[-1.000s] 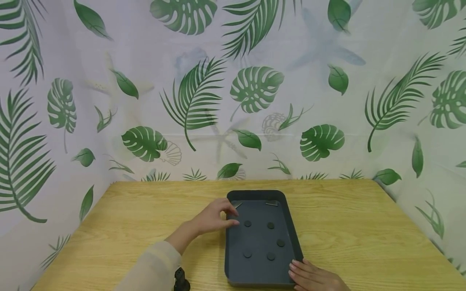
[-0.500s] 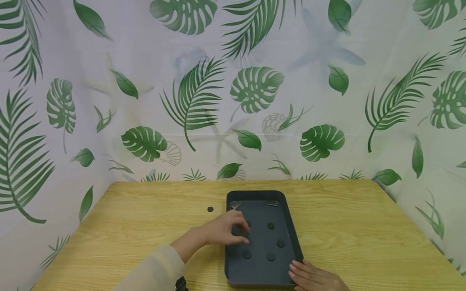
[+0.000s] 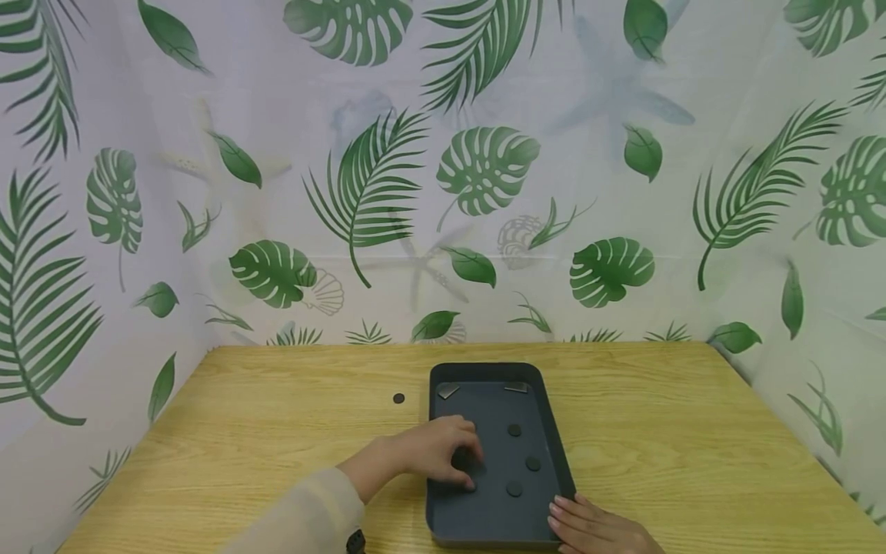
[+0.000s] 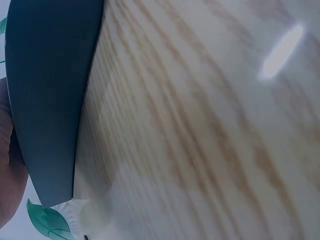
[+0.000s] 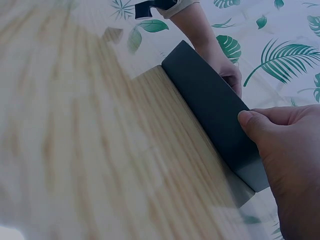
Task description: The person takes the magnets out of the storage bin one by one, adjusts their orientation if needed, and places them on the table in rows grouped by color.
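A dark grey rectangular baking tray (image 3: 493,523) stands on the wooden table. Inside lie small dark round discs, among them a right-hand disc (image 3: 532,464), a front disc (image 3: 514,488) and a farther disc (image 3: 514,430). My left hand (image 3: 436,450) reaches over the tray's left rim, thumb and forefinger bent and apart, partly hiding discs beneath. The thumb tip is beside one mostly covered disc. At the near right corner my right hand (image 3: 602,529) holds the tray's rim; in the right wrist view its thumb (image 5: 252,122) presses the outer wall.
Two small shiny flat pieces lie at the tray's far end, a left piece (image 3: 448,391) and a right piece (image 3: 515,388). A single dark disc (image 3: 398,398) lies on the table (image 3: 277,415) left of the tray. Leaf-patterned cloth (image 3: 526,308) hangs behind.
My left hand has moved from the tray's left rim rightward and nearer, over the tray's inside. The disc on the table, earlier out of sight, now shows. My right hand stays put.
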{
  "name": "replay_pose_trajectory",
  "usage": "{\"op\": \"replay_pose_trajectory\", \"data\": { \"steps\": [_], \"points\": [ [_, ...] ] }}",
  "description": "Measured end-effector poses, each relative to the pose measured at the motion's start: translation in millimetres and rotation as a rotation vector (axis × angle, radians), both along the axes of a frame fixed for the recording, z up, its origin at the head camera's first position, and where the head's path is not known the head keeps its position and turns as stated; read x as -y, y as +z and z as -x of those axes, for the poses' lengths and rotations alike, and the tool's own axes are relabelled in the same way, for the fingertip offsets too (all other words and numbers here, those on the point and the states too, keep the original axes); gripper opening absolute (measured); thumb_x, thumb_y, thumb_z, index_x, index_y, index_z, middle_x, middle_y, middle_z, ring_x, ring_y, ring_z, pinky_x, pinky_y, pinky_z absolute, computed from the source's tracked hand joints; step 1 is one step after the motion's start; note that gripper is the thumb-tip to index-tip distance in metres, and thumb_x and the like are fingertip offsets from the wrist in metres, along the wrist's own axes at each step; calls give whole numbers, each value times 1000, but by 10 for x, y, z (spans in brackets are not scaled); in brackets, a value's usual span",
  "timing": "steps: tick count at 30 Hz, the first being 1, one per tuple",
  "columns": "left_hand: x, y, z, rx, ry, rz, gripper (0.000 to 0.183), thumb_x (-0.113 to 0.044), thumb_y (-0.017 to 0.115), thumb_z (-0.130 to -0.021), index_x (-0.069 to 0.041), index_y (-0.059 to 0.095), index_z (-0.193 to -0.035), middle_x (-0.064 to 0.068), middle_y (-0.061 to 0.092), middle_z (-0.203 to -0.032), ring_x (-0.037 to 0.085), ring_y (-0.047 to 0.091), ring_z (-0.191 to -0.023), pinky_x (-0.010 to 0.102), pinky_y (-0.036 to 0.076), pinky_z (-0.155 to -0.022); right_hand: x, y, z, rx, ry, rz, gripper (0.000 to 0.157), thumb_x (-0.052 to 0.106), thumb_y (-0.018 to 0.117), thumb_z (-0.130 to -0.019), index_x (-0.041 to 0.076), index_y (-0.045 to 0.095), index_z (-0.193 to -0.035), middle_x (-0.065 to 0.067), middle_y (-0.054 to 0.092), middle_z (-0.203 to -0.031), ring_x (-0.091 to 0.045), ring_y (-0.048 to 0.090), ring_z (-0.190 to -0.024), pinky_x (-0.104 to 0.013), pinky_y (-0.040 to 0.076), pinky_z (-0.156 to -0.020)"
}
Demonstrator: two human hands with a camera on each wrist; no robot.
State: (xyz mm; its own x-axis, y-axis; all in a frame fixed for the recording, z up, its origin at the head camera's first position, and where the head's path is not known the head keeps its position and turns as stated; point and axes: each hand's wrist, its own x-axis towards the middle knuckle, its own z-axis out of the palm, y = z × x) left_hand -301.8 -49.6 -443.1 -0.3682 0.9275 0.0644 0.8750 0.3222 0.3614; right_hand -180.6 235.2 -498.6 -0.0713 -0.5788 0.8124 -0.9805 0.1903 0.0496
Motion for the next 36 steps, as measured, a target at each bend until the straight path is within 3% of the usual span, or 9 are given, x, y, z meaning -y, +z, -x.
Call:
{"op": "replay_pose_trajectory", "data": {
  "steps": [6, 19, 28, 36],
  "points": [
    [-30, -29, 12, -47, 8, 91, 27, -35, 77, -79, -20, 69, -100, -8, 58, -96, 2, 47, -85, 13, 37, -77, -6, -8, 0, 1, 3, -7, 37, 16, 58, -94, -17, 61, -111, -22, 56, -128, -24, 44, -131, -28, 29, -109],
    [-61, 31, -21, -20, 16, 175, 18, -35, 75, -81, -20, 69, -90, -13, 59, -86, -4, 48, -75, 8, 36, -68, -8, -23, 29, -67, -19, 0, 36, 16, 59, -94, -15, 63, -111, -23, 60, -121, -24, 46, -129, -29, 31, -108],
    [-86, 11, -30, -29, 44, 148, 16, -34, 74, -82, -20, 69, -87, -14, 59, -83, -4, 47, -73, 8, 37, -66, 27, 84, 2, -83, 3, -14, 37, 15, 54, -96, -16, 59, -117, -20, 50, -134, -24, 41, -133, -29, 28, -110],
    [-54, -60, -27, -49, 60, 92, 16, -35, 73, -82, -21, 69, -89, -14, 61, -86, -4, 48, -75, 8, 37, -69, 11, 31, -15, -26, -10, -9, 36, 17, 59, -94, -16, 62, -110, -23, 58, -125, -24, 45, -130, -28, 31, -108]
  ]
}}
